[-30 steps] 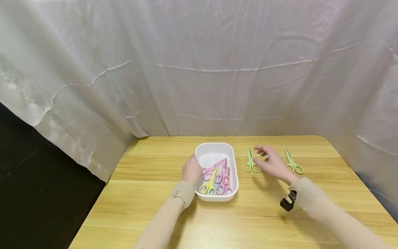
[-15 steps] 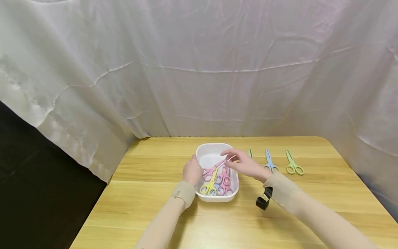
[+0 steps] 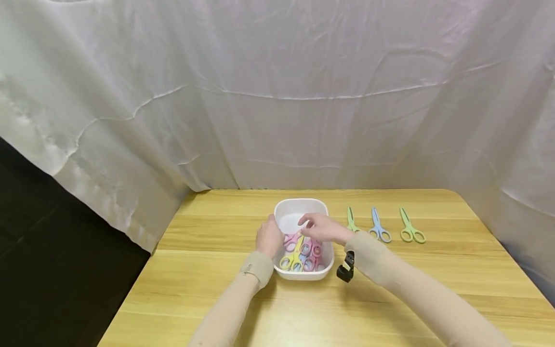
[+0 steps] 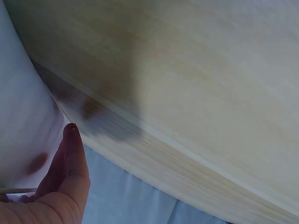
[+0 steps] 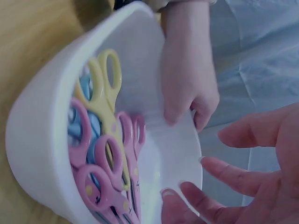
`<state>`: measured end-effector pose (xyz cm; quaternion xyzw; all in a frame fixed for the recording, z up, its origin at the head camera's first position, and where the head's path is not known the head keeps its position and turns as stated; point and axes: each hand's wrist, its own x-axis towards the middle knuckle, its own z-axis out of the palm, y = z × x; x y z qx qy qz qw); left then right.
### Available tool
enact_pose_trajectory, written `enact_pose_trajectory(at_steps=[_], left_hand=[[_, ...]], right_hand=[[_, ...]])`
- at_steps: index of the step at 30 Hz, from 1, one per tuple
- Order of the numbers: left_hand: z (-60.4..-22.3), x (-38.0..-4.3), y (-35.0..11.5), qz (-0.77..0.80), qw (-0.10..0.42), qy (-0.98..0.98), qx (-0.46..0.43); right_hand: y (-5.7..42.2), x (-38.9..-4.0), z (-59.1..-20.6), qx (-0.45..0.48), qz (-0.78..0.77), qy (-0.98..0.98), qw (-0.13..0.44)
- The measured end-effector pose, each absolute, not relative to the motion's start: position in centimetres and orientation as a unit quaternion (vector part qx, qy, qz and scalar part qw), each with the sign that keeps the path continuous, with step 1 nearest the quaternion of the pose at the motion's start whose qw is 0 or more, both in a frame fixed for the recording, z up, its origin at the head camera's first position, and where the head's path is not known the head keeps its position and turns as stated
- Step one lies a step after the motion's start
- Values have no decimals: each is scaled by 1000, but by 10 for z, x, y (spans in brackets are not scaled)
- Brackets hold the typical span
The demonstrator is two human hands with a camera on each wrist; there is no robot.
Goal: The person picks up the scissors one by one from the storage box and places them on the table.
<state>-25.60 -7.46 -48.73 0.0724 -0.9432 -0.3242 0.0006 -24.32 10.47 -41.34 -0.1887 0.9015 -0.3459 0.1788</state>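
A white plastic bin [image 3: 303, 276] stands on the table with several scissors inside. My left hand [image 3: 269, 237] grips its left rim; in the right wrist view the thumb lies over the inner wall and the fingers lie outside. Over the bin hovers my right hand [image 3: 322, 227], its fingers loosely bent and spread apart, holding nothing. Below it are yellow scissors [image 5: 110, 122], pink scissors [image 5: 132, 161] and a partly covered blue pair [image 5: 94, 128]. The left wrist view has the left hand's fingers [image 4: 74, 163] against the bin's outer wall.
Right of the bin lie green scissors [image 3: 350, 219], partly behind the right wrist, then blue scissors [image 3: 376, 224] and another green pair [image 3: 406, 222]. A pale curtain [image 3: 295, 140] hangs behind the wooden table [image 3: 208, 270].
My right hand has moved left, from above the scissors on the table to above the bin, uncovering the blue pair. My left hand has stayed at the rim.
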Motion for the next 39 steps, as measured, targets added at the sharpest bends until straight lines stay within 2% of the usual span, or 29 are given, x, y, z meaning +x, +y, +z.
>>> enact_pose_trajectory(at_steps=[19, 31, 39], left_hand=[[-485, -254, -74, -319, -7, -945, 69], [-488, -256, -75, -317, 6, -946, 67], [-487, -256, -74, -318, 8, -945, 72]], right_hand=[[80, -247, -421, -178, -162, 942, 236], [77, -252, -423, -114, -175, 936, 284], [75, -256, -424, -115, -158, 936, 294]])
